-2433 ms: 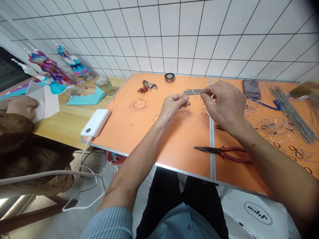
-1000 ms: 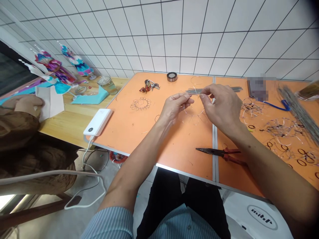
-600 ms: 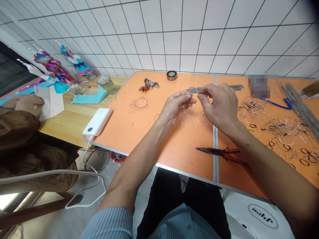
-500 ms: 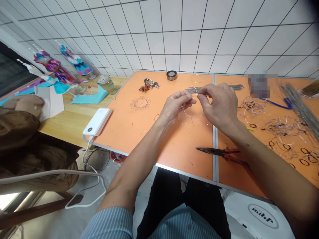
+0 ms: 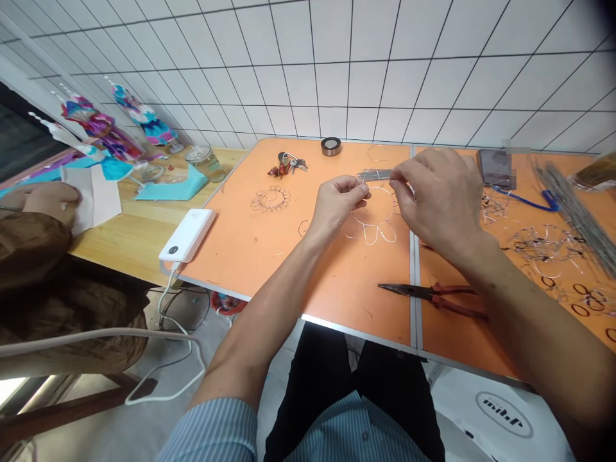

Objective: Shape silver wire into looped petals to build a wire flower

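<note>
My left hand pinches the top of a thin silver wire flower frame, which has looped petals and hangs just above the orange tabletop. My right hand is just right of it, its fingertips closed on the same wire near a small bundle of straight steel wires. Long-nose pliers with red handles lie below my right wrist. The finished wire flower sits to the left of my left hand.
Several wire loops and frames and a long bundle of rods lie at right. A power bank, keys and a tape roll are nearby. A co-worker's hand works on paper at left.
My right hand has moved up and rightward, and the hands are slightly further apart. The wire flower frame now shows more fully below them, and the pliers show more of their handles.
</note>
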Action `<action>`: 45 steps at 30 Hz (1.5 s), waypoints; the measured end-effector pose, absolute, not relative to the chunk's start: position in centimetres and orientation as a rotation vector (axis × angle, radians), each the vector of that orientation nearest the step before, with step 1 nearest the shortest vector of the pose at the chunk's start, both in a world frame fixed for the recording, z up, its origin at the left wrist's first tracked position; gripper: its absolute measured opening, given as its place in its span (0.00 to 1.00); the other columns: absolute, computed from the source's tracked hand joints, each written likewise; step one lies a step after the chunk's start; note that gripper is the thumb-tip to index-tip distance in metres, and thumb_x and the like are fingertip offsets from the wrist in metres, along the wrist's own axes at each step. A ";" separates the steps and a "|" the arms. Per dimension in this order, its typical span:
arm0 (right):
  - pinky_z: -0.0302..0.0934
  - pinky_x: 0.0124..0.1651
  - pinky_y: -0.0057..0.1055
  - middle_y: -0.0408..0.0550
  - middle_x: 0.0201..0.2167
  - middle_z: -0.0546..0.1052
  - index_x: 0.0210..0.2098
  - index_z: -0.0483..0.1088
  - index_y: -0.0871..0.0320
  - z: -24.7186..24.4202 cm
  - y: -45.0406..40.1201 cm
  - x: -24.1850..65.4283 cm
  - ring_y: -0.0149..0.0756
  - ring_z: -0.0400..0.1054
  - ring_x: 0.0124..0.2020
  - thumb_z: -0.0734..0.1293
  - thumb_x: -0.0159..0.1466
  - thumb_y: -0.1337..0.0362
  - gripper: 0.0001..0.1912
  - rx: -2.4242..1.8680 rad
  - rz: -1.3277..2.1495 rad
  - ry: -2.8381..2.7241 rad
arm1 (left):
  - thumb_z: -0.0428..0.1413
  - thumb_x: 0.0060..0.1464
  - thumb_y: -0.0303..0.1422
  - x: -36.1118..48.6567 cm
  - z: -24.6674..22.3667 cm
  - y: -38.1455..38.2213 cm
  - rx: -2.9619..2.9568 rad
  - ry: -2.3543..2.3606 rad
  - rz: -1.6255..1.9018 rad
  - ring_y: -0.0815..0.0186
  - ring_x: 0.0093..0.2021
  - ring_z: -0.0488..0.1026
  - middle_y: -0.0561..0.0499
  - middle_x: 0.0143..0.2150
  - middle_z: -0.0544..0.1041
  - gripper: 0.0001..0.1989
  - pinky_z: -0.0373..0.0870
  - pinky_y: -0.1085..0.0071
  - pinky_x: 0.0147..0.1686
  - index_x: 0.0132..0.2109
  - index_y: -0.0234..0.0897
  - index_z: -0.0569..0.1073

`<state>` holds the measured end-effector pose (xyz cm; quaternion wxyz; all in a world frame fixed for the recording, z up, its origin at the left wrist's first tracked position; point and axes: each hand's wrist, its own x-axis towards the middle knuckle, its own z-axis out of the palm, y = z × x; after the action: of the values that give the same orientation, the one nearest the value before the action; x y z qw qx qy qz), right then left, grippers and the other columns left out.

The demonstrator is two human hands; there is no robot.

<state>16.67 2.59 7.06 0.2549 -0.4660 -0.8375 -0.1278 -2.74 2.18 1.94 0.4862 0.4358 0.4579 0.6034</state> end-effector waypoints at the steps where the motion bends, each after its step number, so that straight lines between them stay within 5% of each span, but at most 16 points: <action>1: 0.56 0.52 0.52 0.58 0.49 0.84 0.43 0.77 0.49 7.6 2.5 16.7 0.59 0.72 0.54 0.61 0.80 0.62 0.13 -1.272 -0.363 -2.309 | 0.68 0.62 0.28 -2.7 1.9 2.2 1.065 1.117 1.473 0.71 0.35 0.77 0.51 0.34 0.81 0.10 0.77 0.70 0.42 0.31 0.37 0.80; 11: 0.57 0.54 0.52 0.54 0.37 0.79 0.32 0.68 0.51 10.7 4.3 15.6 0.52 0.68 0.48 0.64 0.76 0.69 0.15 -1.098 -0.328 -2.594 | 0.68 0.61 0.28 -2.7 1.4 2.4 1.209 1.130 1.465 0.69 0.35 0.74 0.52 0.32 0.79 0.11 0.78 0.69 0.42 0.29 0.38 0.82; 15: 0.57 0.54 0.53 0.56 0.40 0.80 0.31 0.67 0.52 11.8 4.8 14.8 0.52 0.71 0.50 0.65 0.70 0.75 0.13 -1.130 -0.366 -2.675 | 0.67 0.62 0.28 -2.8 1.5 2.6 1.205 1.112 1.440 0.70 0.34 0.74 0.52 0.33 0.80 0.11 0.77 0.68 0.41 0.29 0.38 0.81; 24: 0.61 0.56 0.56 0.54 0.39 0.81 0.26 0.61 0.50 12.2 6.2 14.5 0.56 0.72 0.55 0.69 0.70 0.64 0.18 -0.972 -0.183 -2.675 | 0.68 0.65 0.28 -2.9 1.7 2.5 1.212 1.117 1.370 0.69 0.34 0.76 0.50 0.33 0.81 0.13 0.76 0.68 0.42 0.30 0.38 0.80; 33: 0.63 0.57 0.56 0.53 0.39 0.81 0.27 0.65 0.50 12.6 7.0 14.0 0.54 0.74 0.53 0.69 0.71 0.67 0.17 -0.918 -0.529 -2.844 | 0.66 0.66 0.27 -3.0 1.7 2.5 1.232 1.104 1.334 0.71 0.33 0.75 0.51 0.33 0.81 0.13 0.75 0.70 0.40 0.30 0.37 0.79; 39: 0.63 0.56 0.56 0.54 0.37 0.81 0.26 0.62 0.51 12.8 6.8 13.7 0.57 0.75 0.53 0.72 0.66 0.75 0.19 -0.860 -0.541 -2.869 | 0.63 0.68 0.24 -2.9 1.8 2.5 1.208 1.141 1.306 0.72 0.32 0.75 0.53 0.30 0.79 0.15 0.74 0.72 0.39 0.30 0.36 0.76; 45: 0.63 0.56 0.53 0.52 0.33 0.79 0.25 0.62 0.51 11.9 7.7 13.8 0.55 0.73 0.54 0.75 0.67 0.71 0.21 -0.804 -0.392 -2.795 | 0.62 0.70 0.23 -2.8 1.7 2.7 1.142 1.147 1.317 0.73 0.29 0.75 0.53 0.29 0.79 0.15 0.72 0.73 0.36 0.31 0.35 0.77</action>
<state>13.84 7.66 11.86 0.1035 -0.2724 -0.9473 -0.1330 -2.84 2.73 1.75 0.5033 0.4729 0.4750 0.5454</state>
